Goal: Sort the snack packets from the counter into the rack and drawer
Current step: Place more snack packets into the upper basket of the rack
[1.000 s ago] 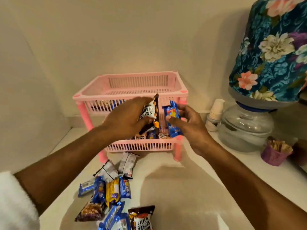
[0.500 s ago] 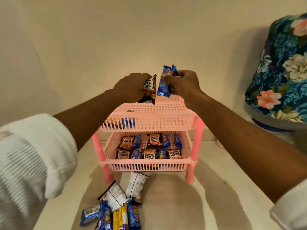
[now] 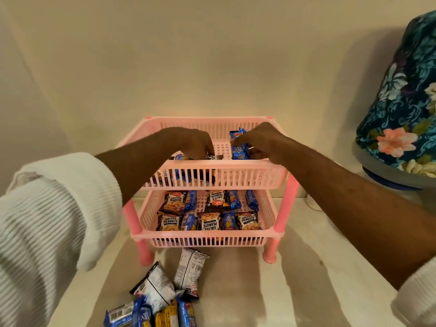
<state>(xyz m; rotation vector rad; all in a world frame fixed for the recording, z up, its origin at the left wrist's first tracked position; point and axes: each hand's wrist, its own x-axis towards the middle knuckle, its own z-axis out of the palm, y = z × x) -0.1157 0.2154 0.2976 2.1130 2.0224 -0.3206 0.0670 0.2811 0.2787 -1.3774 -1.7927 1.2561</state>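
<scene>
Light: warm, yellowish and fairly dim; the wall [image 3: 188, 55] glows brightest just behind the pink rack [image 3: 212, 165].
Shadows: soft dark bands from both forearms fall across the worktop [image 3: 295, 267] in front of the rack; a broad shadow lies on the wall beside the floral cover [image 3: 401, 114].
Glare: none strong.
Blur: white sleeve [image 3: 47, 232] soft; packet print in the lower tier readable.
Distortion: wide-angle stretch at the edges.

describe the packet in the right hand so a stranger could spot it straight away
Find the pink two-tier rack on the counter and look into its top tier. The right hand holds a blue biscuit packet upright there; the packets beside it lie low by the left hand.
</scene>
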